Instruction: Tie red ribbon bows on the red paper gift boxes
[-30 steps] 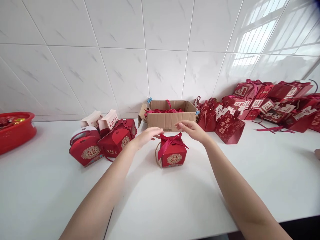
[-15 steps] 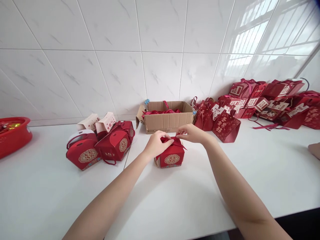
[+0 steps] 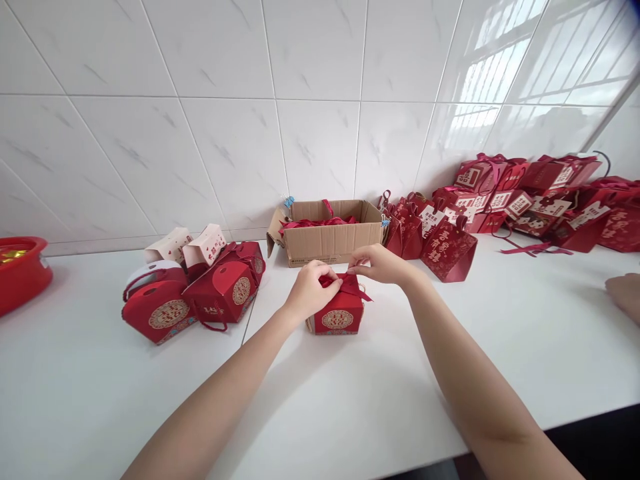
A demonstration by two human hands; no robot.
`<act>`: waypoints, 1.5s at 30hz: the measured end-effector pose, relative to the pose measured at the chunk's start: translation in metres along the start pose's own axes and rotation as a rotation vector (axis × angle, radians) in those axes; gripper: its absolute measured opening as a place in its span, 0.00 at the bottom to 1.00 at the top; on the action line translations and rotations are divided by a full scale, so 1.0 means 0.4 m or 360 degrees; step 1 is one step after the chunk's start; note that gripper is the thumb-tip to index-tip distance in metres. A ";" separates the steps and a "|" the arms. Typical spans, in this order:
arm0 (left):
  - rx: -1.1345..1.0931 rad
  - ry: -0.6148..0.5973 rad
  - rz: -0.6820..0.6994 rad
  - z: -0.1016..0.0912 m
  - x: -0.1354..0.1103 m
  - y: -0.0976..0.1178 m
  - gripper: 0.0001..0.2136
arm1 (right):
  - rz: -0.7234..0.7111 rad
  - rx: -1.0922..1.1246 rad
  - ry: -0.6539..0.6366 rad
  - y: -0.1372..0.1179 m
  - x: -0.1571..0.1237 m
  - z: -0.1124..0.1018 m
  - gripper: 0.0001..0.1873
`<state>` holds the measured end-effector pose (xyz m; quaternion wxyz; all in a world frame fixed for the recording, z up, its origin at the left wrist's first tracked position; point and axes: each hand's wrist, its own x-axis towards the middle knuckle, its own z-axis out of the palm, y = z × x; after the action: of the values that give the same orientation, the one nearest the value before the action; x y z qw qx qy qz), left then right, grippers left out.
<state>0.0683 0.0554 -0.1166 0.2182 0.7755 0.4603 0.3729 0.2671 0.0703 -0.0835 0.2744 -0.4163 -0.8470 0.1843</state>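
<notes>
A red gift box (image 3: 337, 321) with a gold round emblem stands upright on the white table, between my two hands. Red ribbon (image 3: 354, 287) is tied across its top, one end sticking out to the right. My left hand (image 3: 313, 290) is closed at the top left of the box, thumb and fingers pinching the ribbon. At the far side of the knot, my right hand (image 3: 377, 265) pinches another part of the ribbon between thumb and forefinger. The fingers partly hide the knot.
Behind the box sits an open cardboard carton (image 3: 334, 243) holding red ribbons. Several red gift boxes (image 3: 233, 290) stand left; more boxes (image 3: 450, 250) are piled right, beside a loose ribbon (image 3: 535, 249). A red basin (image 3: 25, 280) is far left. Another person's hand (image 3: 625, 297) rests at the right edge.
The view has shifted slightly, so most things appear a little further left. Both hands stay on the ribbon, with little movement. More of the other person's hand shows at the right.
</notes>
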 end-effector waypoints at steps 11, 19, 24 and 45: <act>0.0007 -0.0059 -0.0034 -0.002 0.000 -0.004 0.06 | 0.0037 0.0000 -0.0002 0.033 -0.008 -0.016 0.08; -0.0084 -0.0016 -0.0103 -0.061 0.012 0.006 0.14 | -0.0015 -0.0038 -0.0001 0.010 -0.023 -0.030 0.16; 0.0283 -0.0113 -0.0272 -0.137 -0.004 0.039 0.16 | -0.0029 -0.0007 0.0221 -0.039 -0.007 -0.005 0.12; 0.0559 -0.0974 -0.0379 -0.166 -0.038 0.093 0.18 | 0.0327 0.0003 0.0183 -0.059 0.036 0.105 0.11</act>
<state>0.0324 0.0238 -0.0556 0.2512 0.8178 0.5177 0.0113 0.2195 0.0646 -0.0991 0.3026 -0.5107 -0.7825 0.1881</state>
